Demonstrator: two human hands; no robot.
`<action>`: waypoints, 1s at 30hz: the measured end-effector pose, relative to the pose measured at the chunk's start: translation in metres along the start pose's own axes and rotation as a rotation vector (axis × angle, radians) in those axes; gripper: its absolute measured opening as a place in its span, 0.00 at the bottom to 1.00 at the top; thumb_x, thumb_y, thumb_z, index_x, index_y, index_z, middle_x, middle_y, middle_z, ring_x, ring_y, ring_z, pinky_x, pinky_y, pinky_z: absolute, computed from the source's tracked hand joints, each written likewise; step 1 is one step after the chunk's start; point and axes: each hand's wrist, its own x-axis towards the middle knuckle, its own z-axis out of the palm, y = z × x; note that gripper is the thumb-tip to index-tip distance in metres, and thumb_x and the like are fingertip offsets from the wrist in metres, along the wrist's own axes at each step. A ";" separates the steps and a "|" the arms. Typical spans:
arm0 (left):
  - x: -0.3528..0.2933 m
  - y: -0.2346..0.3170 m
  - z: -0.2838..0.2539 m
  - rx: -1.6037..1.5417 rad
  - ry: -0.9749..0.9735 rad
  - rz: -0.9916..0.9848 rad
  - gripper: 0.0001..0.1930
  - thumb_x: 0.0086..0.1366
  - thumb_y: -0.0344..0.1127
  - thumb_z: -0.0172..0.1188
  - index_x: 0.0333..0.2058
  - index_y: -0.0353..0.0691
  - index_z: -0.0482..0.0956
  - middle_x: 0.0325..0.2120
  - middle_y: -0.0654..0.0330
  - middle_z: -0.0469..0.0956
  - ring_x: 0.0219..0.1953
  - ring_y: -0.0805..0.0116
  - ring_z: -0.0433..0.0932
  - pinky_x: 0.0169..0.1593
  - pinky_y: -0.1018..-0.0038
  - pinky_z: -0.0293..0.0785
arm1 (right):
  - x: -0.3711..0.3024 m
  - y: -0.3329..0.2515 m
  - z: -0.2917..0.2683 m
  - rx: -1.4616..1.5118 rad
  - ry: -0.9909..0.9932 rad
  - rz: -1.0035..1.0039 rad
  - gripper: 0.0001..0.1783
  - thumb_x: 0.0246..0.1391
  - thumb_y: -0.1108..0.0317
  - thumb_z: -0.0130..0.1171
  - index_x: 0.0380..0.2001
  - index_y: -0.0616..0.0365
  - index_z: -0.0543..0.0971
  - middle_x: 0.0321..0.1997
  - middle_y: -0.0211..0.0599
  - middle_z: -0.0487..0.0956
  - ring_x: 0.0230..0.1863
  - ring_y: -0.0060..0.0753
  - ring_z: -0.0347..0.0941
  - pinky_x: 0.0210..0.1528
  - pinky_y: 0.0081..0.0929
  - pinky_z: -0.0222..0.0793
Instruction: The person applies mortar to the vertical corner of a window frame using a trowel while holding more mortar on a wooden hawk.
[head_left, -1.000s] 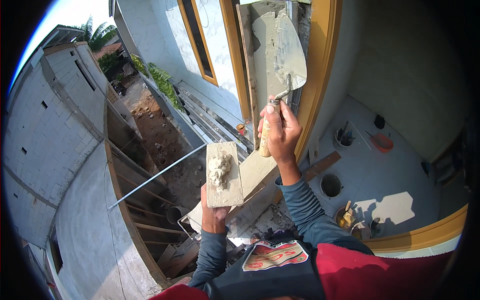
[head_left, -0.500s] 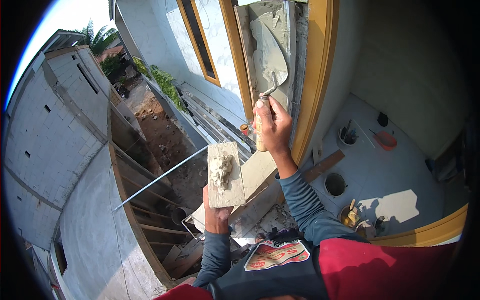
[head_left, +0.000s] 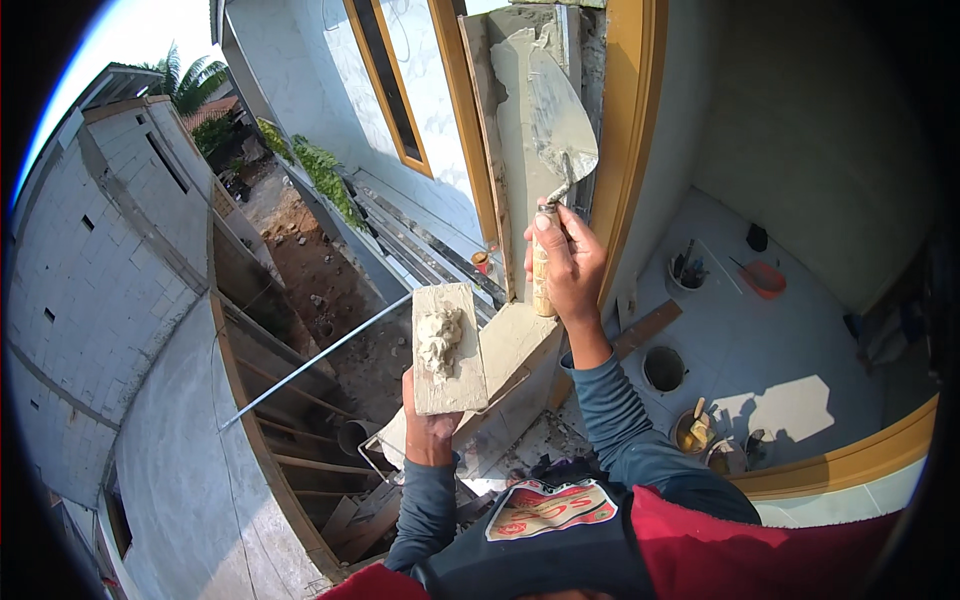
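My right hand (head_left: 570, 262) is wrapped round the wooden handle of a trowel (head_left: 562, 118). The trowel's mortar-smeared blade lies over the wet grey strip of mortar (head_left: 512, 150) on the narrow wall face beside the orange frame. Held out lower and to the left, a rectangular hawk board (head_left: 465, 385) rests on my left hand (head_left: 430, 425), whose fingers are mostly hidden beneath it. A lumpy heap of mortar (head_left: 438, 340) sits on the board's upper middle.
An orange door frame (head_left: 632, 150) stands right of the mortared strip. On the room's floor are a dark bucket (head_left: 664, 369), a white bucket of tools (head_left: 687, 272) and an orange basin (head_left: 764, 280). A pale pole (head_left: 320, 355) slants across the drop at left, near wooden beams.
The trowel and my right hand have shifted slightly right and down across the mortared strip. My left hand keeps the hawk board almost where it was.
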 end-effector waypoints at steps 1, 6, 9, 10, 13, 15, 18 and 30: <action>0.001 -0.001 -0.001 0.010 -0.015 0.012 0.19 0.70 0.36 0.42 0.54 0.32 0.72 0.48 0.52 0.78 0.48 0.60 0.80 0.53 0.63 0.77 | -0.004 -0.007 -0.006 -0.025 0.021 -0.053 0.20 0.64 0.63 0.57 0.52 0.67 0.76 0.30 0.34 0.77 0.20 0.19 0.71 0.20 0.19 0.69; 0.004 0.001 0.000 0.058 -0.003 0.059 0.20 0.70 0.33 0.43 0.56 0.28 0.70 0.49 0.49 0.77 0.49 0.59 0.80 0.53 0.62 0.78 | -0.027 -0.030 -0.031 -0.098 -0.078 -0.065 0.20 0.64 0.67 0.57 0.54 0.70 0.74 0.29 0.32 0.77 0.22 0.16 0.70 0.22 0.18 0.68; 0.016 -0.004 -0.009 0.047 -0.032 0.061 0.20 0.70 0.35 0.46 0.55 0.29 0.71 0.49 0.50 0.77 0.48 0.60 0.80 0.53 0.62 0.78 | -0.047 -0.036 -0.066 -0.240 -0.273 0.054 0.20 0.61 0.68 0.61 0.50 0.72 0.77 0.28 0.33 0.77 0.22 0.16 0.70 0.22 0.19 0.67; 0.021 -0.006 -0.010 0.008 -0.009 0.048 0.20 0.70 0.36 0.46 0.55 0.29 0.71 0.49 0.51 0.77 0.48 0.60 0.79 0.53 0.62 0.78 | -0.053 -0.038 -0.079 -0.370 -0.408 0.081 0.20 0.59 0.68 0.62 0.48 0.73 0.77 0.27 0.34 0.77 0.23 0.17 0.71 0.22 0.21 0.67; 0.030 -0.007 0.006 -0.001 -0.012 0.065 0.19 0.72 0.37 0.45 0.57 0.34 0.69 0.49 0.54 0.77 0.48 0.63 0.79 0.51 0.64 0.78 | -0.067 -0.047 -0.107 -0.607 -0.664 -0.162 0.19 0.52 0.70 0.66 0.43 0.73 0.79 0.27 0.41 0.77 0.22 0.29 0.72 0.23 0.26 0.67; 0.033 -0.002 0.014 -0.009 -0.020 0.068 0.18 0.74 0.36 0.42 0.58 0.38 0.69 0.49 0.57 0.77 0.47 0.65 0.80 0.49 0.66 0.79 | -0.076 -0.054 -0.110 -0.731 -0.821 -0.323 0.16 0.43 0.73 0.70 0.35 0.71 0.80 0.26 0.45 0.76 0.21 0.39 0.72 0.22 0.30 0.67; 0.038 0.001 0.020 0.088 -0.028 0.100 0.19 0.74 0.36 0.42 0.59 0.38 0.67 0.50 0.56 0.76 0.48 0.62 0.80 0.50 0.64 0.80 | -0.073 -0.053 -0.116 -0.880 -1.052 -0.709 0.14 0.39 0.73 0.71 0.30 0.69 0.79 0.25 0.43 0.74 0.22 0.37 0.73 0.22 0.31 0.68; 0.015 0.004 0.079 0.267 -0.122 0.088 0.31 0.69 0.37 0.52 0.68 0.39 0.55 0.59 0.53 0.70 0.54 0.62 0.77 0.52 0.66 0.79 | -0.034 -0.045 -0.085 -0.971 -0.600 -0.812 0.15 0.38 0.76 0.73 0.30 0.67 0.79 0.35 0.42 0.80 0.29 0.39 0.79 0.28 0.30 0.75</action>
